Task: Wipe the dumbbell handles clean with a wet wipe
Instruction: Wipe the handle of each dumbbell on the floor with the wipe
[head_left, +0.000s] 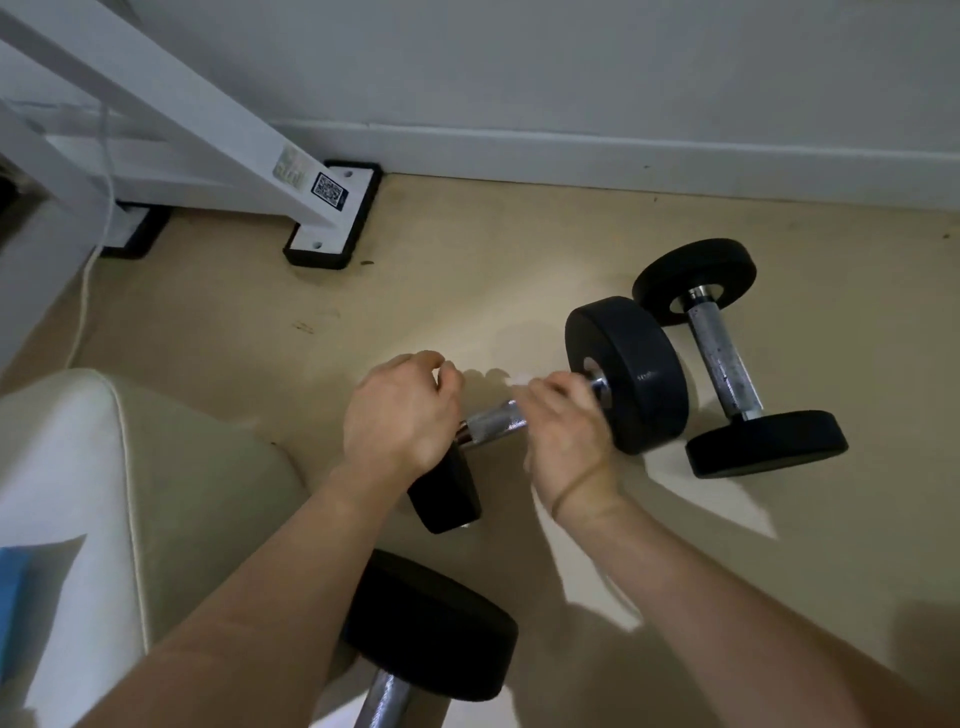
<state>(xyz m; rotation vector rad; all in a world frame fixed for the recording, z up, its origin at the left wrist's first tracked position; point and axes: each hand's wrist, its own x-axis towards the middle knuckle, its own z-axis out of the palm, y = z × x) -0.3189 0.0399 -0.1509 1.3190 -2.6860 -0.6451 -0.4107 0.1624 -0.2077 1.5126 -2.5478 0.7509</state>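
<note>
Beige floor (415, 291) meeting a white wall (571, 62) at a skirting board (623, 156). Left hand (400, 415): knuckles up, fingers curled over the near end of the middle dumbbell (634, 379), gripping it above the near head (444, 493). Right hand (563, 421): motion-blurred, fingers wrapped round the knurled handle (493, 418) beside the far head; a pale scrap (519, 382) at its fingertips, too blurred to identify. Band (576, 493) on the right wrist. Second dumbbell (724, 358): on the floor, just right of the middle one. Third dumbbell (431, 623): bottom edge, partly hidden by the left forearm. Cream cushion (156, 493): left. White frame (208, 119) on black feet: upper left.
</note>
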